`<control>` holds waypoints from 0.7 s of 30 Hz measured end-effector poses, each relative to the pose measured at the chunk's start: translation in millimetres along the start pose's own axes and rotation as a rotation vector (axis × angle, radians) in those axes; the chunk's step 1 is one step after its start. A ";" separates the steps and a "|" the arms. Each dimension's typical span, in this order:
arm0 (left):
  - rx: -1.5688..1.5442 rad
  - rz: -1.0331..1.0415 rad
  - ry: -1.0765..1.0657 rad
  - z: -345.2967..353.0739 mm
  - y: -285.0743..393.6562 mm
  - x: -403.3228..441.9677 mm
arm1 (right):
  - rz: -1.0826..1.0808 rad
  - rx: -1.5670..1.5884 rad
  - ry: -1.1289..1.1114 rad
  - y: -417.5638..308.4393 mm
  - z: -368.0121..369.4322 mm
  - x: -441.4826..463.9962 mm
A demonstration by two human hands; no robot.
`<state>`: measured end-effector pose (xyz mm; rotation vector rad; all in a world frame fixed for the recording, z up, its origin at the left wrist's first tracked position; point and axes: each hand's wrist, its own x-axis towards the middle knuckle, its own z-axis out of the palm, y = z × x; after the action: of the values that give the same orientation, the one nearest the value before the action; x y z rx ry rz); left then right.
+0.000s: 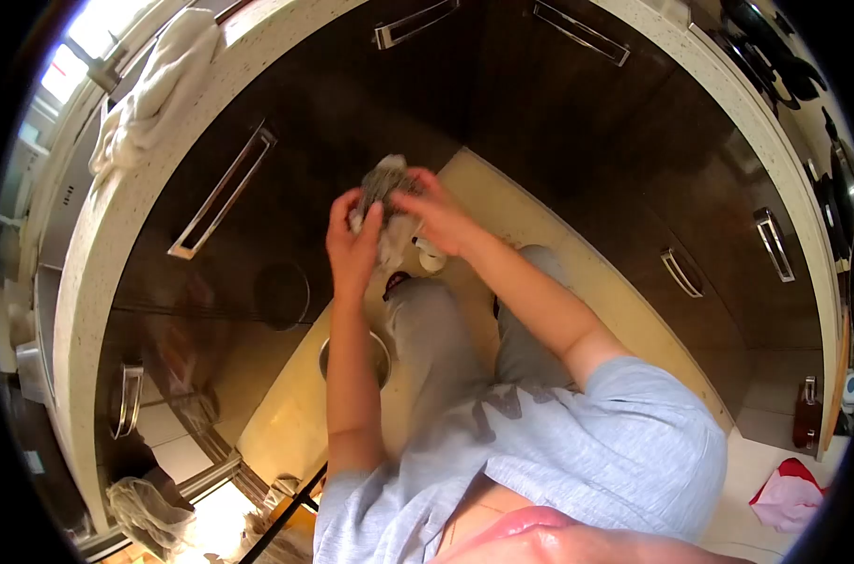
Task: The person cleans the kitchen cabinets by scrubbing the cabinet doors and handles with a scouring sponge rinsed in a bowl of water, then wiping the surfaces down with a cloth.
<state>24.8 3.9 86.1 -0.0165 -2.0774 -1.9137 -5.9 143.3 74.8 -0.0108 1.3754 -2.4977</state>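
Note:
A crumpled grey-and-white rag [385, 185] is held up in front of the dark cabinet doors, between my two hands. My left hand [352, 237] grips its left side, thumb up and fingers curled behind it. On the other side, my right hand [440, 212] has its fingers closed on the bundle's right edge. A paler piece [398, 241] hangs below the grey part, and I cannot tell whether it belongs to the same cloth. Just under my right hand, a small white container [430, 257] shows near the floor.
Dark glossy cabinets [558, 122] with metal handles curve around me under a speckled countertop [84, 282]. A round metal basin [381, 360] stands on the floor, partly behind my left forearm. A white towel [164, 89] lies on the counter; pans [765, 47] are at the right.

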 end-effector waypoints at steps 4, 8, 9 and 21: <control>-0.153 0.002 0.062 58.1 -32.0 47.2 | -0.238 0.279 0.296 -48.4 -41.6 69.7; 0.021 -0.218 -0.035 97.4 -62.4 59.3 | -0.530 0.338 0.395 -97.9 -60.2 152.9; 0.058 -0.225 -0.067 106.9 -82.9 59.5 | -0.554 0.383 0.436 -112.5 -58.7 167.3; 0.273 -0.102 -0.305 139.3 -85.9 41.0 | -0.910 -0.454 0.783 -94.8 -40.5 240.9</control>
<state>-63.9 122.3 4.8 -0.1522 -2.5735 -1.7559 -266.0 163.1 99.6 0.3587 2.7463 -2.9191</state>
